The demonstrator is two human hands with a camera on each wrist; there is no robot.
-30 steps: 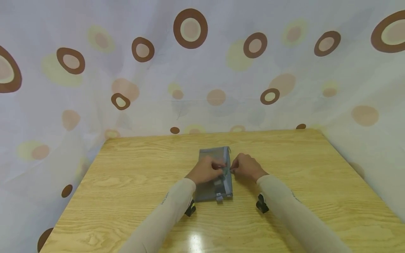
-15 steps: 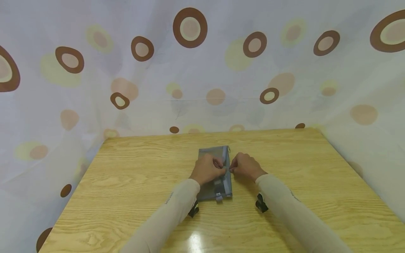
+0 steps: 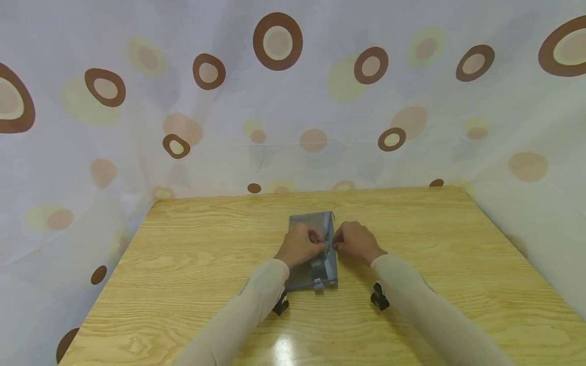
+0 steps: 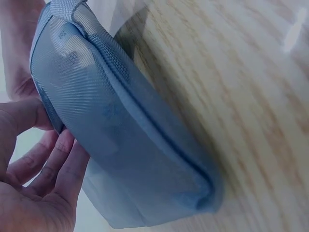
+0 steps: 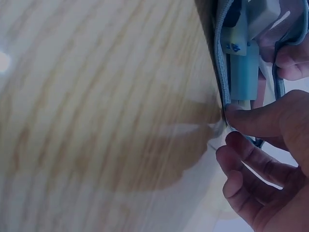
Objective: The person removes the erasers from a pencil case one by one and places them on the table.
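A grey-blue mesh zip pouch (image 3: 299, 277) lies on the table between both hands, its mouth facing right. My left hand (image 3: 296, 247) pinches the near rim of the mouth between thumb and fingers, as the left wrist view shows along the mesh side (image 4: 125, 145). My right hand (image 3: 358, 243) pinches the opposite rim (image 5: 220, 63). The mouth stands apart in the right wrist view. Inside it show a teal block (image 5: 245, 72), a pale piece with blue marks (image 5: 234, 41) and a grey-white piece (image 5: 263, 17). Their exact kinds are unclear.
The wood-grain table (image 3: 192, 254) extends around the pouch on all sides. Behind it and at both sides hangs a white cloth (image 3: 293, 112) with brown and pastel circles. Black wrist cameras (image 3: 379, 297) sit under the forearms.
My left hand has shifted slightly right, its fingertips closer in on the pouch's rim. The right hand stays at the opposite rim, and the pouch has hardly moved.
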